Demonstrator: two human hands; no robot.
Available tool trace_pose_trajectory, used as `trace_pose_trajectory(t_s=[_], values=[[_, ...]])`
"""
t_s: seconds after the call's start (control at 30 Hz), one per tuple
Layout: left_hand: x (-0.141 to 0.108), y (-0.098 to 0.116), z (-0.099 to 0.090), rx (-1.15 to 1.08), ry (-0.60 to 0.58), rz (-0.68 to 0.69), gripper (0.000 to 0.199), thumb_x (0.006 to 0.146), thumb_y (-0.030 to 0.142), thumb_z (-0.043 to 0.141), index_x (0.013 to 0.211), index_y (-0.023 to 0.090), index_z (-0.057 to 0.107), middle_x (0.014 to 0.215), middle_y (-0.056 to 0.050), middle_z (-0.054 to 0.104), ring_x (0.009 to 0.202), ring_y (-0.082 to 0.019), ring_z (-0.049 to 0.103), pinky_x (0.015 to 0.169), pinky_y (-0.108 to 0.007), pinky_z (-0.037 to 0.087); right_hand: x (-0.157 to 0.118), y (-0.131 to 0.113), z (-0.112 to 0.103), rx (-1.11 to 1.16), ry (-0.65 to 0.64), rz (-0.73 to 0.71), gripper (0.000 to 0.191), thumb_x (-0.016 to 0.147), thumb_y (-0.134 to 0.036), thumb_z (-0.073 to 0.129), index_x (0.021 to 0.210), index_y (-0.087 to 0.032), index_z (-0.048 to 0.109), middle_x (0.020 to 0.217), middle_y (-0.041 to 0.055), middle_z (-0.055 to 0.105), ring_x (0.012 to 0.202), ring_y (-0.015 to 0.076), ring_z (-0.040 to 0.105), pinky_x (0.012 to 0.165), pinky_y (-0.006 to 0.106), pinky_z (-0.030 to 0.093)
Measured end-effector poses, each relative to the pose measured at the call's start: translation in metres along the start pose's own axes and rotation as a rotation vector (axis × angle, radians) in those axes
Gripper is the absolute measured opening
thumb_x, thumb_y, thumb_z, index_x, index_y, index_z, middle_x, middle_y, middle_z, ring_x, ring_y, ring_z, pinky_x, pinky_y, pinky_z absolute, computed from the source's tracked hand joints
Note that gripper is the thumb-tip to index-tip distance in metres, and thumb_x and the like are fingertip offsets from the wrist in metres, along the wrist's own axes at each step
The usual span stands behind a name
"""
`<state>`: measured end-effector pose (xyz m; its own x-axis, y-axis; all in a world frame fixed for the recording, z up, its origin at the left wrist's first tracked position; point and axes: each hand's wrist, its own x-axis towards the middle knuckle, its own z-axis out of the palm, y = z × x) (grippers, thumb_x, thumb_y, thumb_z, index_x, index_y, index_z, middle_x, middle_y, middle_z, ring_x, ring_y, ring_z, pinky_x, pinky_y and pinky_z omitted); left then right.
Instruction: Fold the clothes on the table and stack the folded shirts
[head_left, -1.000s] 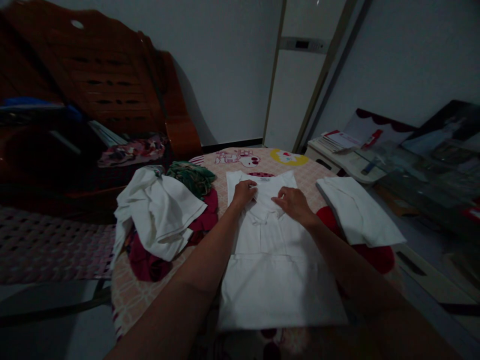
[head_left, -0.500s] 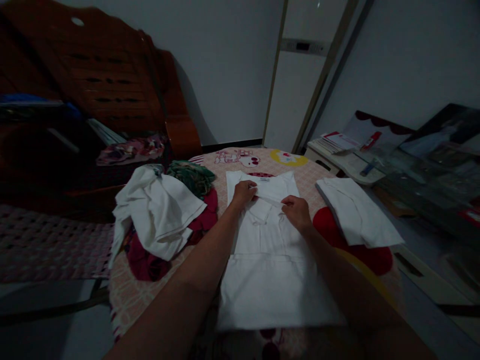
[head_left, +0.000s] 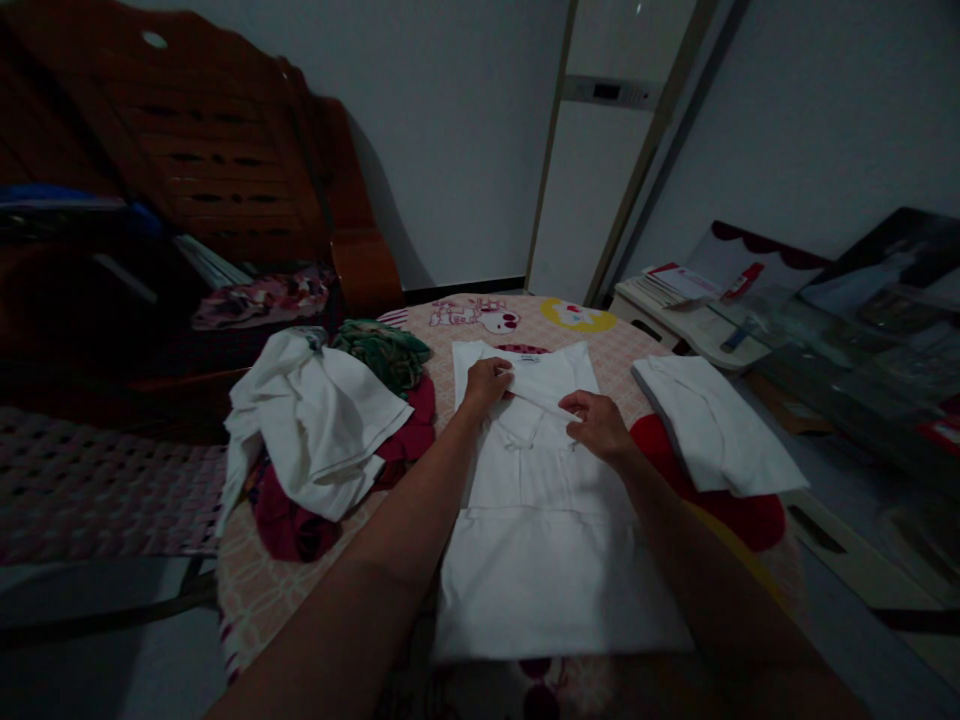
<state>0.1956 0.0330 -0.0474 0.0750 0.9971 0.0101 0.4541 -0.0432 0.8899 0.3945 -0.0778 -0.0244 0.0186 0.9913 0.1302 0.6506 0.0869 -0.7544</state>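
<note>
A white shirt [head_left: 555,575] lies on the round table in front of me, its collar end away from me and its lower part folded up across the middle. My left hand [head_left: 487,385] pinches the shirt's cloth just below the neckline. With thumb and fingers, my right hand [head_left: 596,422] grips the same stretch of cloth farther right, holding it slightly raised between the two hands. Part of the right fingertips' hold is hard to make out in the dim light.
Left on the patterned tablecloth [head_left: 442,340] sits a heap of crumpled clothes, with white cloth [head_left: 322,420] over maroon and a green garment [head_left: 386,352] behind. A folded white garment [head_left: 716,425] lies at the right. Beyond stand a wooden bench [head_left: 225,180] and a glass shelf [head_left: 840,345].
My right hand has shifted slightly, and its fingers have a little changed position on the cloth. The left hand stays nearly where it was, pinching the shirt.
</note>
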Motion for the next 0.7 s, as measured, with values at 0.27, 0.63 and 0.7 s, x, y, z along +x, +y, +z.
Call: trace_pose_trajectory(t_s=[0.27,0.63,0.7], values=[[0.004,-0.002,-0.002,0.159,0.073,0.101,0.028,0.080,0.012,0.067,0.106,0.014,0.076,0.092,-0.008,0.076,0.087,-0.019,0.072,0.085,-0.029,0.055,-0.014,-0.012,0.011,-0.440,-0.183,-0.165,0.025,0.073,-0.009,0.065,0.095,-0.017,0.073,0.096,0.0079,0.073,0.084,0.0185,0.065,0.081,0.029,0.048],[0.009,-0.012,0.001,0.444,0.106,0.290,0.038,0.080,0.007,0.065,0.117,0.015,0.070,0.107,-0.010,0.072,0.101,-0.022,0.068,0.094,-0.033,0.053,-0.013,-0.022,0.010,-0.410,-0.316,-0.182,0.019,0.089,-0.020,0.059,0.087,-0.019,0.077,0.090,0.0061,0.076,0.081,0.0169,0.066,0.072,0.025,0.043],[0.010,-0.015,0.002,0.478,0.105,0.333,0.039,0.080,0.002,0.061,0.115,0.014,0.070,0.110,-0.012,0.071,0.105,-0.022,0.067,0.096,-0.034,0.052,-0.013,-0.024,0.011,-0.428,-0.350,-0.158,0.014,0.083,-0.017,0.063,0.083,-0.019,0.077,0.090,0.0054,0.076,0.078,0.0164,0.066,0.070,0.025,0.043]])
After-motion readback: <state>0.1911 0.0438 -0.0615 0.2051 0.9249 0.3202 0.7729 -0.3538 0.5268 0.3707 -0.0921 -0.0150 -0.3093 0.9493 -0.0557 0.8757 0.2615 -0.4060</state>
